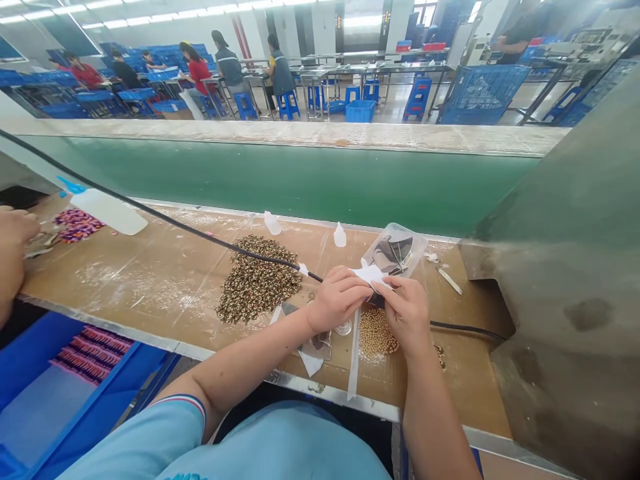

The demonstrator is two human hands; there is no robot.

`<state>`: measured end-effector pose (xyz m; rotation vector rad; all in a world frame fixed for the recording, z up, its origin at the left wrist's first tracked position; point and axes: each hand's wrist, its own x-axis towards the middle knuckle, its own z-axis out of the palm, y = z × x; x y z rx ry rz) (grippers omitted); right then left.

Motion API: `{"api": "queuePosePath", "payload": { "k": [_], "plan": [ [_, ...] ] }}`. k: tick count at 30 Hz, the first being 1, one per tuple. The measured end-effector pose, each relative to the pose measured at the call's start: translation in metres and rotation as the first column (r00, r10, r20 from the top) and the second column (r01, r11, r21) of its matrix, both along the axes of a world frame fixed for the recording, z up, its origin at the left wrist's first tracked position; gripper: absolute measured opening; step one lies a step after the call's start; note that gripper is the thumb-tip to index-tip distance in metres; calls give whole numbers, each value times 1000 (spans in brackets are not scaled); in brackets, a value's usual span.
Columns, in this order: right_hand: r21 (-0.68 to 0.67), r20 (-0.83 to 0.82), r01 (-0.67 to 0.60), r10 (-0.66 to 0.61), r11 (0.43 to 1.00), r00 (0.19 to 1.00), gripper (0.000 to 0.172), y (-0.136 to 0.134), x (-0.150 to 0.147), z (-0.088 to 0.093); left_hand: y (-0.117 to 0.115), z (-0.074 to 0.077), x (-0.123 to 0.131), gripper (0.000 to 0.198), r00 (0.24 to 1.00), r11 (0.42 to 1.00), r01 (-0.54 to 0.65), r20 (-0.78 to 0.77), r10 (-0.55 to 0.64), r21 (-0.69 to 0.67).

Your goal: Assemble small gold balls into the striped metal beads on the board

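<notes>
Above the table's right part, my left hand and my right hand meet with their fingers closed on a small white sheet, paper or cloth. Its lower edge and something dark below it are partly hidden by my fingers. Beneath my right hand lies a heap of small gold beads. Left of my hands spreads a larger pile of shiny dark-and-gold pieces. Just behind the sheet stands a clear plastic box with dark patterned scraps inside. A grey-and-white scrap lies under my left forearm.
A black cable crosses above the table. Behind runs a green conveyor belt. A white bottle lies near another person's hand at left. A metal housing bounds the right; a blue bin sits below left.
</notes>
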<state>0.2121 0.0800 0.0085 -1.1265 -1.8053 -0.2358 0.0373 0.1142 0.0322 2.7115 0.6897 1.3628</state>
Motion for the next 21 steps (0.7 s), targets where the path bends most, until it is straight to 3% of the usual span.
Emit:
{"api": "queuePosePath", "payload": {
  "k": [5,8,12,15,21],
  "plan": [
    [-34,-64,59,-61,998,996,31,1,-1,-4,1,0,-1,12,1000,998,19,5,-19,61],
    [-97,-226,98,-117,990,967,25,0,0,-4,0,3,-2,11,1000,995,13,18,-15,96],
    [-206,-443,50,-138,977,886,17,-1,2,-3,0,4,-1,8,1000,996,-1,26,-2,84],
    [-219,-490,-16,-96,976,866,20,-3,2,-1,0,3,0,7,999,1000,-12,47,11,23],
    [-163,-388,-167,93,972,917,17,-7,-3,5,0,1,2,7,999,1000,-14,51,15,-19]
  ]
}}
